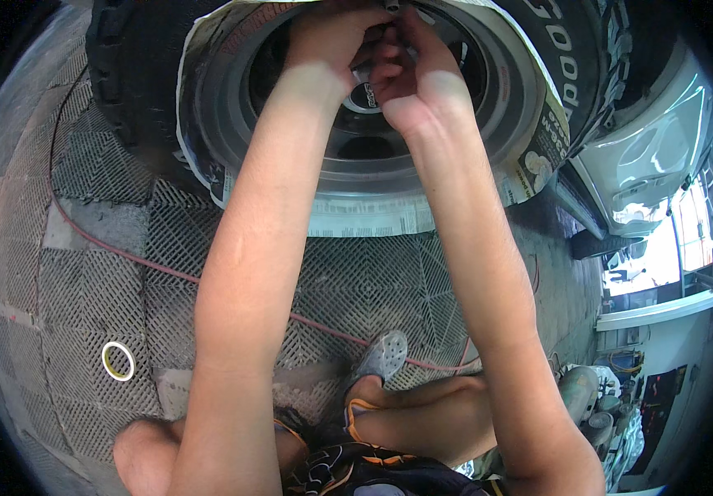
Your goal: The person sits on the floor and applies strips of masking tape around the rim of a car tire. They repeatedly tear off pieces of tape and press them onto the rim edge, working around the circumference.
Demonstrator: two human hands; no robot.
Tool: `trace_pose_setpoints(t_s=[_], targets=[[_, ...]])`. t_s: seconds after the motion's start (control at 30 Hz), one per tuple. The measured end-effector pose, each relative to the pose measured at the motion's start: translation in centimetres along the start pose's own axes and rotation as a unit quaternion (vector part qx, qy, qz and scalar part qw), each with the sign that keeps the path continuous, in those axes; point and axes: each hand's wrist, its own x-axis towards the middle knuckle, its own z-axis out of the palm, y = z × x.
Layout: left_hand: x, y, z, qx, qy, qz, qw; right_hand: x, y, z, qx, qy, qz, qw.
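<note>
Both arms reach up to a wheel, whose grey metal rim point(336, 178) sits inside a thick black tire point(129, 91). Sheets of newspaper point(364, 217) are tucked around the rim, covering part of the tire. Over the rim's upper middle, my left hand point(327, 37) has its fingers bent toward the right hand, their tips partly cut off by the top edge. Beside it, my right hand point(414, 78) is closed with curled fingers. A small metallic piece point(393, 6) shows between the fingertips; its kind is unclear. Below the hands is the round center cap point(362, 95).
A roll of tape point(118, 361) lies on the grated floor mat point(92, 289) at left. A reddish hose point(154, 264) crosses the floor. My clog-shod foot point(383, 355) rests below the wheel. A light-colored car point(646, 157) and cluttered equipment point(604, 405) stand at right.
</note>
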Motion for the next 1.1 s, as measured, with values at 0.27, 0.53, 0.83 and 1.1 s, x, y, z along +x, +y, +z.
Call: trace_pose_setpoints(t_s=[0.27, 0.53, 0.83, 1.1], targets=[[-0.8, 0.6, -0.5, -0.039, 0.000, 0.013, 0.999, 0.2, 0.7, -0.1, -0.004, 0.026, -0.103, 0.994], [-3.8, 1.4, 1.2, 0.018, 0.011, 0.187, 0.982, 0.0, 1.8, -0.5, -0.251, -0.004, -0.365, 0.896], [-3.8, -0.1, 0.9, 0.059, 0.012, 0.314, 0.947, 0.5, 0.6, -1.4, -0.504, -0.055, -0.606, 0.613], [-4.7, -0.1, 1.5, 0.197, 0.063, 0.285, 0.936, -0.7, -0.2, -1.2, -0.561, -0.047, -0.598, 0.571]])
